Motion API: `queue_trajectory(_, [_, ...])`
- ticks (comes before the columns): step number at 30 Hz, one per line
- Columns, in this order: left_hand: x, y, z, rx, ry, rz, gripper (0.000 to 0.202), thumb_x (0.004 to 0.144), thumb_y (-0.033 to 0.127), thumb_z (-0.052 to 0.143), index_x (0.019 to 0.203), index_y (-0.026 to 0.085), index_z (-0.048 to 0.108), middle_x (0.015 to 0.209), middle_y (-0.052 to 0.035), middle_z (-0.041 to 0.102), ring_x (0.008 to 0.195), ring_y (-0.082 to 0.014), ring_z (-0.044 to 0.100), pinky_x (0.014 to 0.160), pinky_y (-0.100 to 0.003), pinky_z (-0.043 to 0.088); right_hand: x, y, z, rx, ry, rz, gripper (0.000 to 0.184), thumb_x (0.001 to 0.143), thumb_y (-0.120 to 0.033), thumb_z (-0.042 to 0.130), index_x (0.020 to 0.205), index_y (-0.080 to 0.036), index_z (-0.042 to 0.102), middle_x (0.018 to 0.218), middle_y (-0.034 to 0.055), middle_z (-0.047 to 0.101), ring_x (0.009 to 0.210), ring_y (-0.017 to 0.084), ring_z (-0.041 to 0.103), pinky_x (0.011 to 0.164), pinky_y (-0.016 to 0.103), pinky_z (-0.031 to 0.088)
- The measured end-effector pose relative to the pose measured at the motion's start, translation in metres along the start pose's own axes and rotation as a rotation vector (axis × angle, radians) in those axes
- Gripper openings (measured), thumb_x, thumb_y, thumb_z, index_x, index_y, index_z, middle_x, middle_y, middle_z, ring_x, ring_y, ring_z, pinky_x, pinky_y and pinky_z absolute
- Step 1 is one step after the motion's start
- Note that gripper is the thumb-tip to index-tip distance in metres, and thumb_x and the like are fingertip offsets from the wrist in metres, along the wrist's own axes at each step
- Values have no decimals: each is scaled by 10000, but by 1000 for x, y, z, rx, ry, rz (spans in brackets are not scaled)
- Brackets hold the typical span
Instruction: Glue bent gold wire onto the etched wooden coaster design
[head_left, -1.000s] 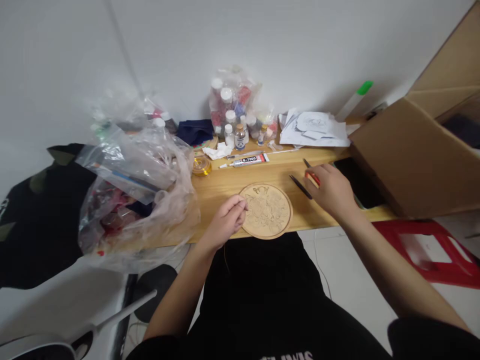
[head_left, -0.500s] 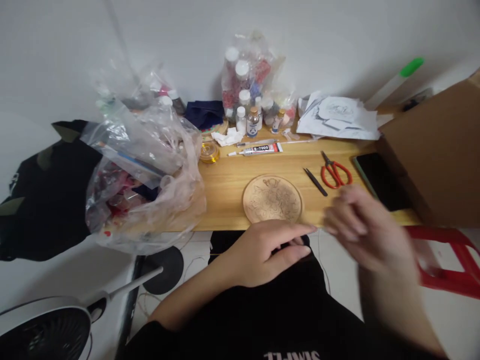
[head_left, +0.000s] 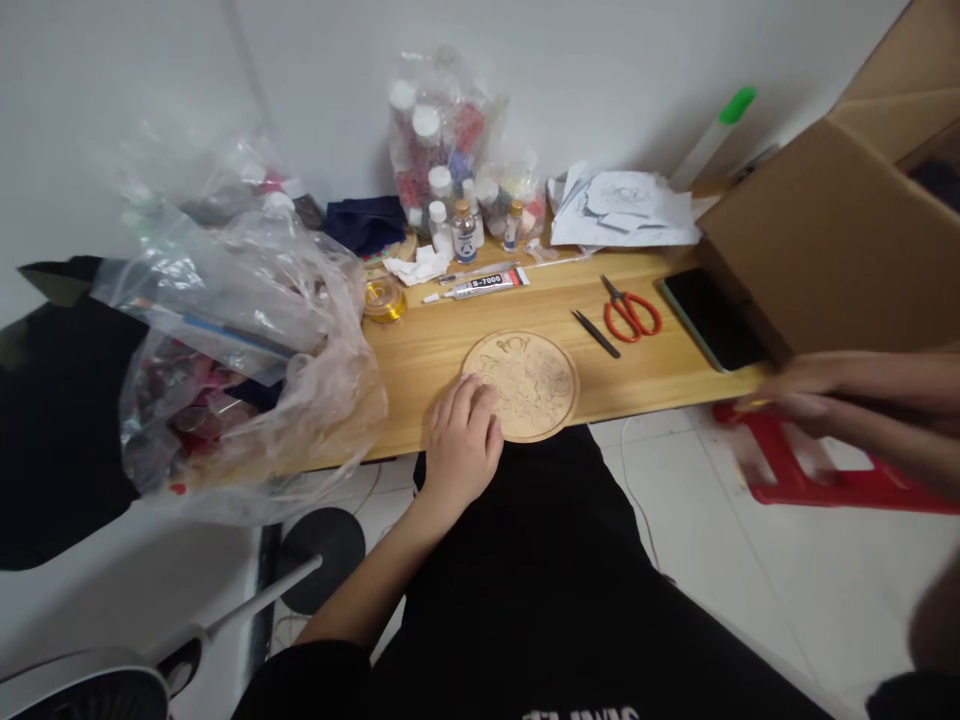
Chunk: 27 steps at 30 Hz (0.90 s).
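Note:
A round wooden disc (head_left: 529, 382) with a carved floral pattern lies near the front edge of the wooden table (head_left: 652, 370). My left hand (head_left: 463, 440) rests at the table's front edge, its fingers laid loosely on the disc's left rim and holding nothing I can see. My right hand (head_left: 780, 395) is stretched out to the right, past the table's corner and above a red stool (head_left: 825, 470). It is smeared by motion, so its fingers cannot be read. Black tweezers (head_left: 596, 333) and red-handled scissors (head_left: 631, 312) lie on the table right of the disc.
A glue tube (head_left: 480, 285) and a gold wire spool (head_left: 385, 298) lie behind the disc. Small bottles in a bag (head_left: 450, 170) stand at the wall. A big plastic bag (head_left: 240, 330) fills the left. Papers (head_left: 622, 208), a phone (head_left: 712, 318) and a cardboard box (head_left: 825, 240) are right. A fan (head_left: 82, 690) stands below.
My right hand let go of the scissors, drew back and swung out to the right over the stool. My left hand dropped to my lap and came back onto the disc's rim.

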<state>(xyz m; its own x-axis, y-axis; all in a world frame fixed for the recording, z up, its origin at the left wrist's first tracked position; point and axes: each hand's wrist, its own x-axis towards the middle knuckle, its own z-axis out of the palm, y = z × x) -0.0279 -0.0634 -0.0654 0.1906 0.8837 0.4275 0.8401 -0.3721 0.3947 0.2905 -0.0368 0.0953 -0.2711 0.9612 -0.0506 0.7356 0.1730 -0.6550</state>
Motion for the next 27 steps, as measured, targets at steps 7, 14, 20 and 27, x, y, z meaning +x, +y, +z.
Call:
queue_trajectory(7, [52,32,-25,-355,-8,101,286,944,280,575,1194,142,587,1145,-113,693,1102,-235,647,966,-412,535,67,-12,75,632,-419,175,403,830,-560,675,719,-178,608,535,-52,411,490,55,325,451,224,241])
queue_trajectory(14, [81,32,-7,-257,40,124,190,973,252,569,829,169,659,767,-15,697,748,-165,639,742,-326,479,94,2,104,764,-474,137,439,892,-515,599,619,-190,490,503,-70,377,418,44,241,390,215,148])
queue_trajectory(20, [83,21,6,-78,-83,197,274,972,157,478,751,158,641,722,-35,663,710,-170,602,732,-337,448,96,15,121,477,-190,-16,185,916,-365,592,865,-199,654,633,-30,594,519,83,510,468,210,386])
queue_trajectory(27, [85,15,13,-14,-104,192,262,921,140,516,671,166,592,657,-32,615,670,-166,571,666,-313,449,93,17,135,3,194,-397,91,898,-137,630,935,-206,676,803,24,708,716,129,678,625,235,526])
